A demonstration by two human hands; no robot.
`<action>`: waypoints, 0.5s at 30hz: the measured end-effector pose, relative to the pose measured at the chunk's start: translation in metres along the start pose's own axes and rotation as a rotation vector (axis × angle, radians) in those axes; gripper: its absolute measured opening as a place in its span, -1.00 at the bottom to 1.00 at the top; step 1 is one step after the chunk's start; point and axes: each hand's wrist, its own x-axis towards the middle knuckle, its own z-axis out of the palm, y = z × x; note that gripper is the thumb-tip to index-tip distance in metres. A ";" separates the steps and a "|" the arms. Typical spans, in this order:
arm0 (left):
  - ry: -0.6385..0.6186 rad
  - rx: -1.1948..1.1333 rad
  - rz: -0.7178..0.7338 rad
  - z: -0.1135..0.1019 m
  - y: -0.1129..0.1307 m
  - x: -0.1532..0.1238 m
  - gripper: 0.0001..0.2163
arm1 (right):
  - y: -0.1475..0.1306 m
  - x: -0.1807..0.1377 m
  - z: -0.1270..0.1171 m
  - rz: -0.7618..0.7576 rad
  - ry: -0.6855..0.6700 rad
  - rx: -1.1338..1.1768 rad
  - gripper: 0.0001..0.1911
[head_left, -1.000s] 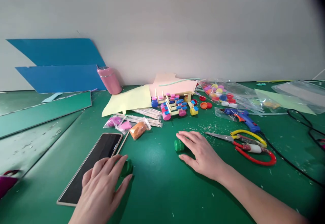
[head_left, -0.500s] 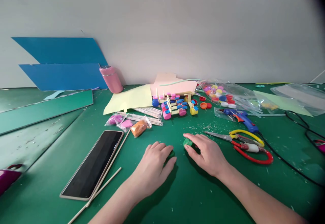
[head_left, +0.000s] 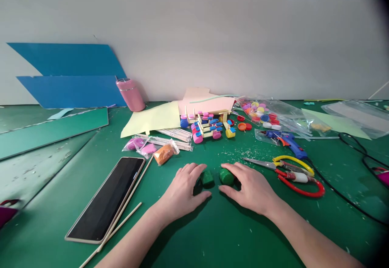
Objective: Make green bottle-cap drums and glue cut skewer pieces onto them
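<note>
Two small dark green lumps, like modelling clay, lie on the green table in the middle. The left lump (head_left: 207,179) is blocky with flat sides; the right lump (head_left: 226,176) is rounder. My left hand (head_left: 185,189) curves around the outer side of the blocky one, thumb and fingers apart. My right hand (head_left: 251,186) is likewise beside the round one, its index finger just above it and its thumb below. Neither hand grips its lump; whether the hidden fingers touch them, I cannot tell.
Scissors (head_left: 291,170) and a blue glue gun (head_left: 288,141) lie to the right. A phone (head_left: 106,199) and wooden sticks (head_left: 126,223) are left. Behind stand small wheeled models (head_left: 208,128), bagged orange clay (head_left: 164,154), bottle caps (head_left: 258,112) and a pink tumbler (head_left: 130,94).
Both hands have spread open, thumbs drawing away from the fingers. The green lumps, mostly covered before, now show between the hands. The view has shifted slightly.
</note>
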 end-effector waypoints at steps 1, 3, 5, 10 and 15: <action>0.008 -0.022 -0.011 0.001 0.000 -0.001 -0.54 | 0.000 0.000 -0.001 -0.001 -0.008 0.029 -0.55; 0.012 -0.073 -0.020 0.003 -0.001 0.000 -0.63 | 0.001 0.000 -0.003 -0.023 -0.017 0.094 -0.67; 0.009 -0.109 -0.013 0.003 0.000 0.002 -0.71 | 0.002 0.001 -0.004 -0.054 -0.018 0.154 -0.75; 0.020 -0.134 0.004 0.004 0.001 0.004 -0.74 | 0.007 0.002 -0.003 -0.061 0.001 0.197 -0.76; 0.038 -0.125 -0.016 0.006 -0.002 0.004 -0.68 | 0.009 0.002 -0.002 -0.052 -0.016 0.164 -0.61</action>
